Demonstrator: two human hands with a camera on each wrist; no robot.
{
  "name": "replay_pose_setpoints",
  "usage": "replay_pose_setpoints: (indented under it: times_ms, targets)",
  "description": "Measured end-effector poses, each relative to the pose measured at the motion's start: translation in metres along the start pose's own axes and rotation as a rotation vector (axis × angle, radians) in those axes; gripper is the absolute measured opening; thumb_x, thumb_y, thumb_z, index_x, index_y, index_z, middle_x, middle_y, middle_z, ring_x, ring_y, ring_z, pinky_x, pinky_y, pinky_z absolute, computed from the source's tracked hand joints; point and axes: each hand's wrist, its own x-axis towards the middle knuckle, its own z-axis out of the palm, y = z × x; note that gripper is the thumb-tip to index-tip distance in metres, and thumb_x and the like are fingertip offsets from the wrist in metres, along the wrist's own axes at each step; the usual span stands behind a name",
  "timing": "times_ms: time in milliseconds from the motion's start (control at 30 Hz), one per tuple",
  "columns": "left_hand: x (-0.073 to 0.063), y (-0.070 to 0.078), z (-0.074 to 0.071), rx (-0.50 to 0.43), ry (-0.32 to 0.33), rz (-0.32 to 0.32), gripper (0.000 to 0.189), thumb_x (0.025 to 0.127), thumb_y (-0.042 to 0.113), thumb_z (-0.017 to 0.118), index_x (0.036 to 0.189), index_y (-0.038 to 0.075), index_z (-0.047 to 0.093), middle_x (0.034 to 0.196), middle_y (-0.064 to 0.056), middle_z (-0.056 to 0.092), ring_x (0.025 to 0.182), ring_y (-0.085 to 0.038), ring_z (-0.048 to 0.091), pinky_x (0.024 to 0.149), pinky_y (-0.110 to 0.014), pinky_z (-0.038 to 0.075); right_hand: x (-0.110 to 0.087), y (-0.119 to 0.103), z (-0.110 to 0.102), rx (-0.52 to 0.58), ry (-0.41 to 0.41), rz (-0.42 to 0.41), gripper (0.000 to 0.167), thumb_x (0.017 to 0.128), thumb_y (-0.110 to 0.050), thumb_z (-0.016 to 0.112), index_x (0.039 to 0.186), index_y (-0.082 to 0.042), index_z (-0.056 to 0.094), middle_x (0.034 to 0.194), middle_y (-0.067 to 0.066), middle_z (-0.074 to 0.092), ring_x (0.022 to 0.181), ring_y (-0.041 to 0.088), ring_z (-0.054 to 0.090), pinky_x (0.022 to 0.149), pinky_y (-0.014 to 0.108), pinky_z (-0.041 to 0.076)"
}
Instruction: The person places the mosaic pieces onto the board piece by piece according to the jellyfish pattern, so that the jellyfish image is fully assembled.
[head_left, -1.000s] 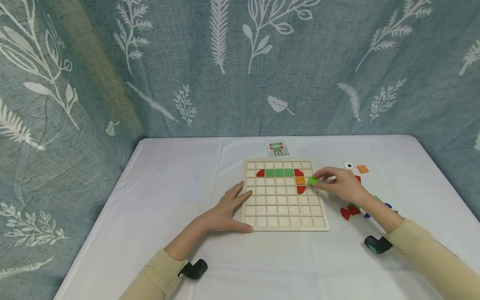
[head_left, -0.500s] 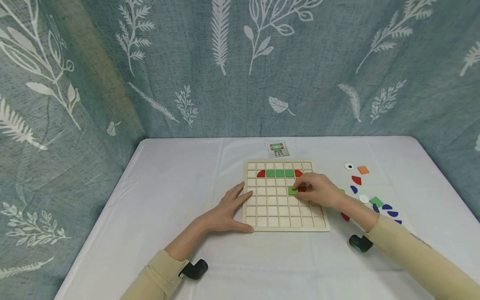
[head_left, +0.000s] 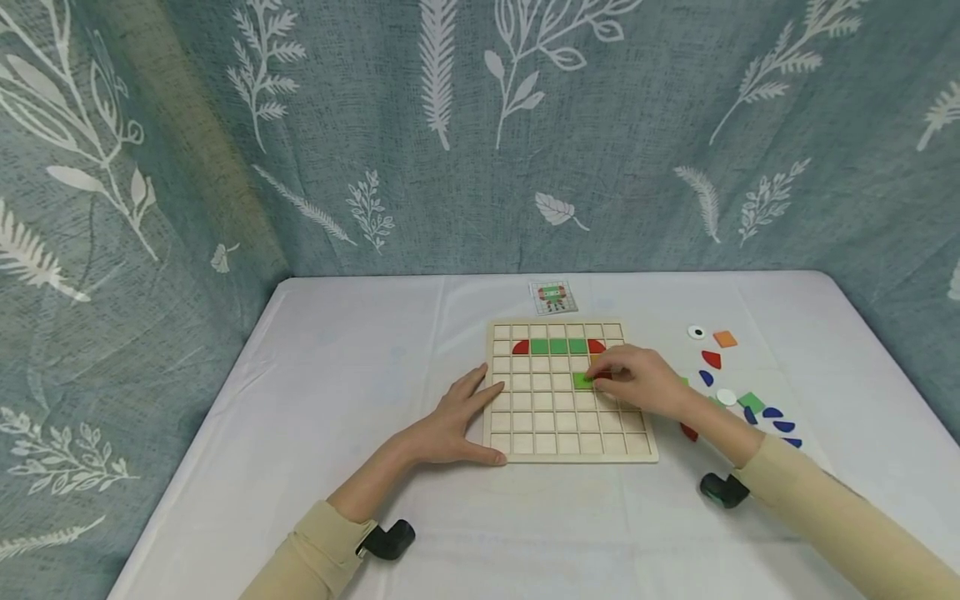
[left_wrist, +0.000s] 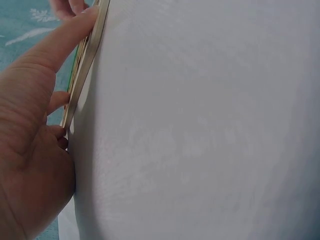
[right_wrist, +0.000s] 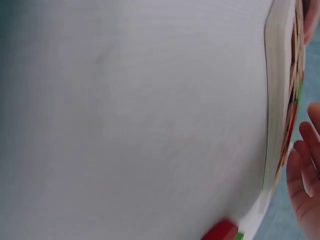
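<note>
One bright green square (head_left: 581, 382) lies on the pale wooden grid board (head_left: 543, 422) near the middle of the head view; your right grip (head_left: 641, 383) is drawn in to a pinch at its right side, forefinger and thumb close together. Your left grip (head_left: 447, 427) is spread wide and holds no piece; it touches the board's left edge, and the left wrist view shows its thumb against the rim.

Higher on the board you have a row of three darker green squares (head_left: 558, 346) with a rounded red piece at each end (head_left: 521, 347). Below the right end, an orange square (head_left: 596, 360) and another red piece (head_left: 606, 376) are partly hidden by your right grip. A printed card (head_left: 553, 297) lies just above the board's top edge.

On the white tabletop (head_left: 390, 350), right of centre, your loose pieces include a white disc with a black dot (head_left: 697, 332), an orange tile (head_left: 725, 338), a plain white disc (head_left: 726, 397) and several blue half-rounds (head_left: 783, 426). A blue-green curtain (head_left: 450, 208) fills the top of the frame.
</note>
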Motion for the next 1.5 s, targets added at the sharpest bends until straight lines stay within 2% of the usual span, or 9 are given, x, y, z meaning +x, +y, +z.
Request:
replay_pose_setpoints:
  times_ms: [133,267,400,567,733,1033,1233,1367,1500]
  targets:
    - [-0.001,0.001,0.0,-0.002,0.009,0.0,0.101,0.076,0.042,0.083,0.155,0.01,0.028,0.163,-0.011,-0.001,0.148,-0.033,-0.003,0.113,-0.059,0.013,-0.011,0.007,-0.008,0.029,0.036,0.098,0.014,0.093,-0.015,0.068,0.105,-0.015,0.074,0.104,-0.002,0.068,0.091,0.016,0.062,0.077,0.033,0.053]
    - [-0.002,0.0,-0.001,0.007,0.014,-0.002,0.102,0.076,0.042,0.083,0.155,0.01,0.027,0.163,-0.011,-0.001,0.148,-0.033,-0.003,0.113,-0.059,0.013,-0.026,0.016,-0.02,0.001,0.072,0.169,0.013,0.094,-0.018,0.067,0.105,-0.016,0.074,0.106,0.0,0.068,0.094,0.017,0.062,0.077,0.032,0.053]
    - [-0.002,-0.002,0.0,0.012,0.014,-0.013,0.102,0.076,0.043,0.083,0.155,0.011,0.027,0.163,-0.01,-0.001,0.148,-0.032,-0.003,0.114,-0.058,0.013,-0.043,0.023,-0.034,-0.022,0.098,0.189,0.014,0.095,-0.016,0.066,0.105,-0.013,0.074,0.108,0.003,0.069,0.096,0.02,0.062,0.075,0.029,0.054]
    - [-0.001,-0.003,0.0,0.009,0.012,-0.023,0.103,0.076,0.043,0.083,0.155,0.012,0.026,0.163,-0.009,-0.002,0.148,-0.031,-0.004,0.114,-0.058,0.013,-0.064,0.027,-0.052,-0.059,0.109,0.225,0.017,0.094,-0.017,0.067,0.108,-0.01,0.073,0.103,0.004,0.068,0.088,0.017,0.061,0.071,0.025,0.053]
    - [-0.003,-0.002,0.0,0.001,0.011,-0.03,0.103,0.076,0.043,0.083,0.155,0.012,0.026,0.163,-0.009,-0.002,0.148,-0.031,-0.004,0.114,-0.058,0.013,-0.078,0.034,-0.058,-0.118,0.109,0.255,0.021,0.091,-0.015,0.071,0.11,-0.007,0.071,0.1,0.004,0.067,0.09,0.019,0.06,0.072,0.025,0.052]
    - [-0.001,-0.002,0.001,0.003,0.014,-0.016,0.103,0.076,0.043,0.083,0.156,0.013,0.026,0.163,-0.009,-0.002,0.148,-0.03,-0.004,0.114,-0.057,0.012,-0.077,0.039,-0.053,-0.198,0.099,0.201,0.023,0.085,-0.008,0.075,0.107,-0.005,0.072,0.1,0.006,0.067,0.086,0.02,0.056,0.068,0.029,0.05]
    - [0.001,-0.002,0.002,0.008,0.011,-0.001,0.103,0.076,0.043,0.083,0.156,0.012,0.025,0.163,-0.009,-0.003,0.148,-0.031,-0.004,0.114,-0.057,0.012,-0.073,0.041,-0.051,-0.196,0.101,0.209,0.022,0.084,-0.012,0.077,0.105,-0.007,0.071,0.094,0.002,0.065,0.083,0.018,0.054,0.066,0.029,0.048]
    - [0.001,-0.002,0.002,0.009,0.01,0.005,0.102,0.076,0.043,0.083,0.155,0.011,0.026,0.163,-0.01,-0.002,0.148,-0.032,-0.003,0.114,-0.058,0.012,-0.067,0.039,-0.047,-0.157,0.134,0.22,0.02,0.084,-0.013,0.078,0.103,-0.01,0.071,0.092,0.0,0.065,0.082,0.018,0.053,0.064,0.027,0.047]
    - [0.002,-0.001,0.001,0.007,0.012,0.01,0.102,0.076,0.042,0.083,0.155,0.01,0.027,0.163,-0.011,-0.001,0.148,-0.032,-0.003,0.114,-0.058,0.012,-0.051,0.029,-0.037,-0.076,0.146,0.225,0.02,0.086,-0.018,0.077,0.104,-0.013,0.071,0.098,-0.001,0.068,0.087,0.018,0.055,0.069,0.028,0.049]
